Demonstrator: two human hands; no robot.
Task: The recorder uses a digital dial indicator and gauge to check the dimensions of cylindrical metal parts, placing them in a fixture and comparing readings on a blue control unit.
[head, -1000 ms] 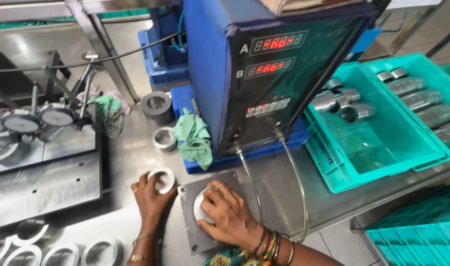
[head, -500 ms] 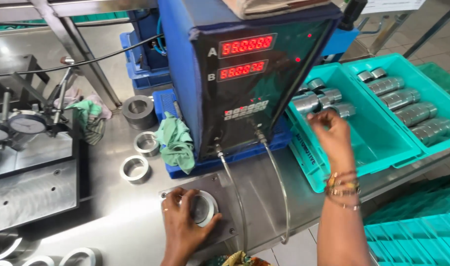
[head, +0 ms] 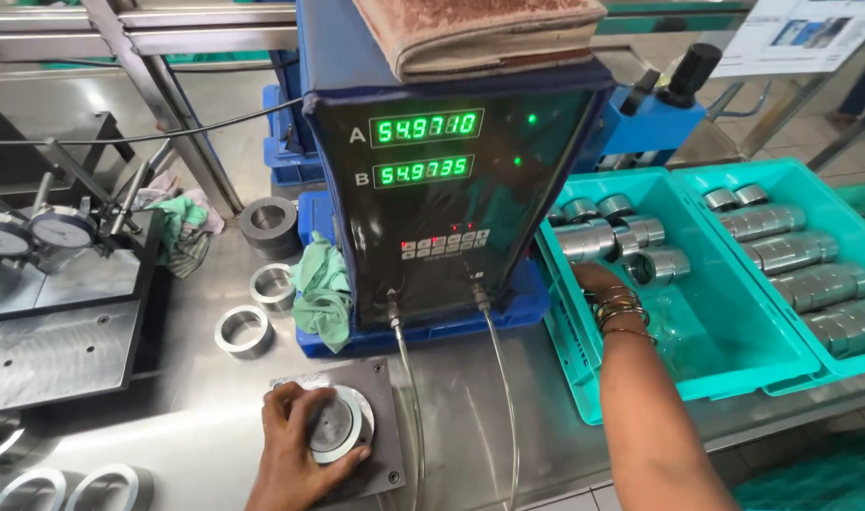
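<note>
My left hand (head: 291, 449) grips a metal ring (head: 336, 428) that sits on a round plug in a square grey plate (head: 380, 402) at the table's front edge. My right hand (head: 593, 278) reaches into a teal crate (head: 697, 378) and rests against a row of metal sleeves (head: 589, 241). Its fingers are hidden, so I cannot see whether they hold one. Bangles circle that wrist. Between the hands stands a blue gauge box (head: 442, 189) with two rows of green digits, and two hoses run from it down to the plate.
Two loose rings (head: 243, 331) and a dark ring (head: 269, 222) lie left of the box beside a green cloth (head: 319, 289). Dial gauges (head: 26, 232) stand far left. More rings (head: 111, 487) lie at the bottom left. A second teal crate (head: 830, 227) holds sleeves.
My right hand left the plate and went into the teal crate. My left hand moved from a ring on the table onto the plate's ring. The digits turned from red to green.
</note>
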